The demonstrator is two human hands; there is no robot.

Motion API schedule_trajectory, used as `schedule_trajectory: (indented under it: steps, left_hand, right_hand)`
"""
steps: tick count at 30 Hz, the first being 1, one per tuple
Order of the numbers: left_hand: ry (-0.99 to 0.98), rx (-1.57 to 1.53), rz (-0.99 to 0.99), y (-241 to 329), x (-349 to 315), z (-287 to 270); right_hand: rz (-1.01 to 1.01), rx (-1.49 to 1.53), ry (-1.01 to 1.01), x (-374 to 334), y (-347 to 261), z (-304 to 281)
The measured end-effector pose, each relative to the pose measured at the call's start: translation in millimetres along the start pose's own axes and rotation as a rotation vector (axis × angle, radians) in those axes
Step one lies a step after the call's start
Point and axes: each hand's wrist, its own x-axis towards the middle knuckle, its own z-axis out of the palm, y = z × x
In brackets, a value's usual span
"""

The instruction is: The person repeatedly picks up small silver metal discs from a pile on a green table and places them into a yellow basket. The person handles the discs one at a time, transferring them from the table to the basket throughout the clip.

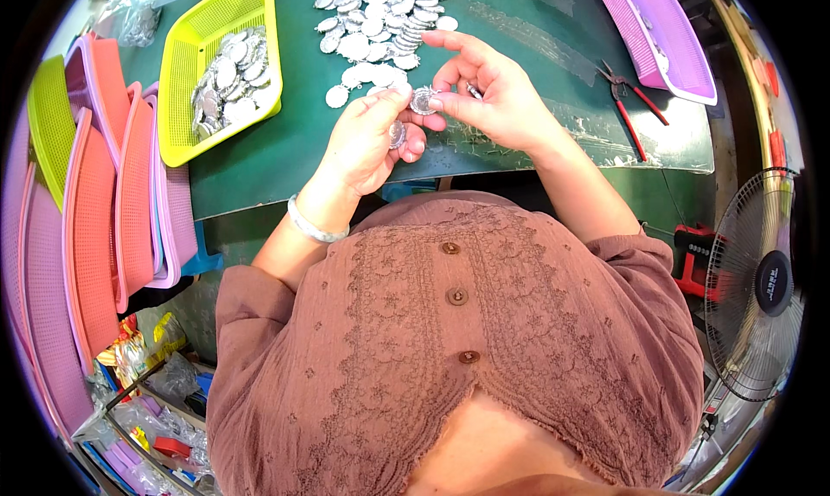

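Between my two hands, above the table's near edge, is a round silver metal disc (423, 101) with a patterned face. My left hand (373, 137) pinches its left side with thumb and finger, and a second silver disc (397, 134) rests against the curled lower fingers. On the other side, my right hand (493, 94) grips the disc with thumb and forefinger. A small dark metallic piece (474, 90) shows by its fingers; its kind is unclear. Just beyond my hands lies a loose pile of similar silver discs (376, 25), some with small loops at the rim.
A yellow-green basket (273, 89) of silver discs stands at left on the green table (527, 55). Red-handled pliers (624, 107) lie at right near a purple basket (700, 85). Stacked coloured baskets (91, 228) crowd the left side; a fan (752, 340) stands at right.
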Motion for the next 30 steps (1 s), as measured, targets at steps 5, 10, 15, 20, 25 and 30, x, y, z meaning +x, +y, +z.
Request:
schedule_trajectory:
  steps: [5,10,15,20,25,30]
  left_hand:
    - [0.020,-0.072,-0.027,-1.0,-0.3,-4.3]
    - [0.030,-0.137,-0.010,-4.0,0.5,-11.2]
    - [0.048,-0.177,0.027,-6.3,-0.6,-19.8]
    - [0.021,-0.330,0.057,-8.6,-1.5,-34.3]
    - [0.036,-0.319,0.049,-8.4,-1.0,-34.2]
    - [0.062,-0.305,0.062,-6.9,-1.7,-32.4]
  right_hand:
    - [0.038,0.105,0.043,3.7,10.4,-0.4]
    - [0.125,-0.013,0.076,7.6,22.2,0.7]
    - [0.142,-0.361,0.007,7.6,15.5,6.7]
    - [0.008,-0.578,-0.056,9.8,19.9,16.8]
    - [-0.061,-0.627,-0.045,11.5,25.1,22.5]
    - [-0.024,-0.570,-0.063,12.3,23.4,21.3]
